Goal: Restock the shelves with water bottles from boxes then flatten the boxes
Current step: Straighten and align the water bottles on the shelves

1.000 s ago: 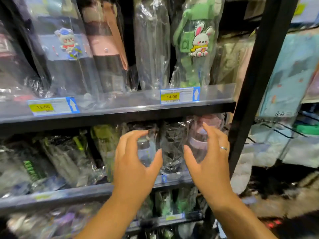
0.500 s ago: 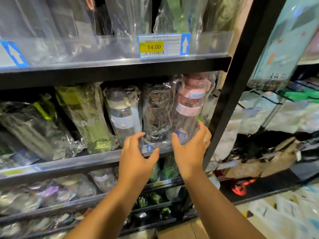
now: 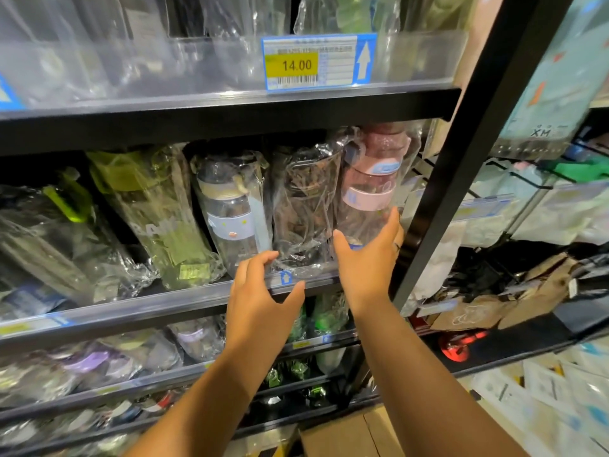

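Head view: your right grip [image 3: 369,262] wraps thumb and fingers round the lower body of the pink-banded bottle [image 3: 372,179]. It's clear cyl. plastic in a crinkly cellophane bag, upright at the right end of the mid shelf [image 3: 164,301]. Your left grip [image 3: 260,298] is spread loose, holding nothing, fingertips on the wrinkled bag of the dark bottle [image 3: 306,199] next to it. Brown cardboard box [image 3: 349,433] at btm edge.

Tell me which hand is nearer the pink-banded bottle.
Right. The right hand holds the pink-banded bottle at its base; the left hand sits apart, lower left, at the shelf rail.
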